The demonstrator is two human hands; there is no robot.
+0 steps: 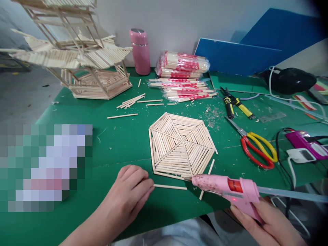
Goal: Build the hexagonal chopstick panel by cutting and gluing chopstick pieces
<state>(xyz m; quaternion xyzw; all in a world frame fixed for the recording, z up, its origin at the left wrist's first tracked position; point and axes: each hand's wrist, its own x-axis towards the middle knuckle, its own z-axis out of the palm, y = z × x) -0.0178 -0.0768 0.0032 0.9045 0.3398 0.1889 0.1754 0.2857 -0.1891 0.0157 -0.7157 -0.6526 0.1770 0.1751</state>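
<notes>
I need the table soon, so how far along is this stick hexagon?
The hexagon panel looks fully filled with sticks across all six sections. In hand: the left hand pinches a loose stick by the panel's near edge, and the right hand holds the pink glue gun, nozzle at that edge. Left, probably: gluing that stick and another loose stick under the gun.

Single head view, looking forward and down, close over green table [123, 143]

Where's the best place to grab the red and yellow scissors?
Take the scissors by the handle loops, coming from the right: they lie flat on the green mat, with the loops toward the right and the blades pointing up-left at the pliers.
</notes>
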